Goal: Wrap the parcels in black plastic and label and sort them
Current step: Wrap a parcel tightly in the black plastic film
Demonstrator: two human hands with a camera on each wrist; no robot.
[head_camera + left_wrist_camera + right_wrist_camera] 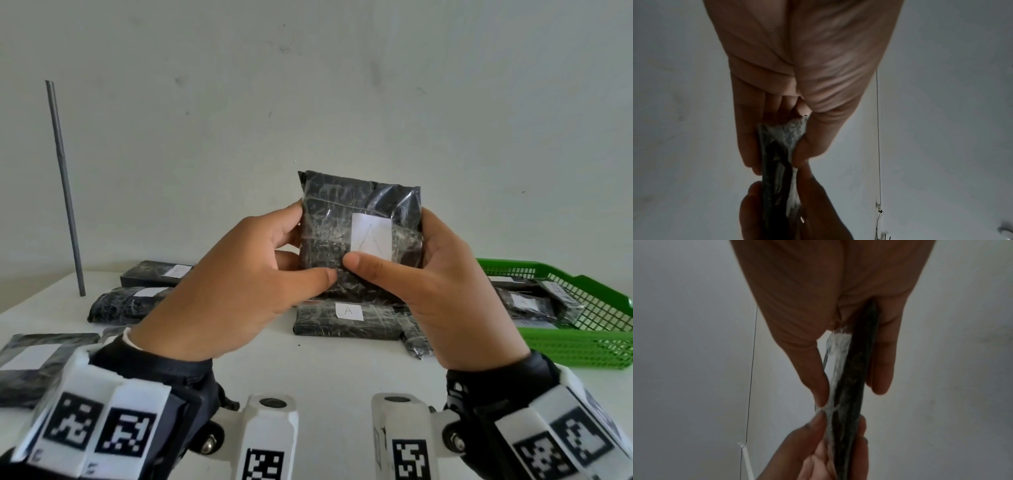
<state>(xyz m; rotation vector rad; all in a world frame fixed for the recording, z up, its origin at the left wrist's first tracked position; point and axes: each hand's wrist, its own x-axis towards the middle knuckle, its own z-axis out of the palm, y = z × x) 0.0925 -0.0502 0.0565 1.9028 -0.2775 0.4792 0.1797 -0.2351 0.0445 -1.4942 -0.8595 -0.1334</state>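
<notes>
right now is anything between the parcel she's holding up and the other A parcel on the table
Nothing visible. Both hands, left hand and right hand, hold the labelled parcel in the air above the A parcel on the table; only open air lies between them. The green basket sits off to the right, out of that path.

Both hands cover the lower corners of the held parcel, the near-left parcel runs off the frame's edge, the green basket is cropped at right, and the labels on the far-left parcels are too faint to read.
</notes>
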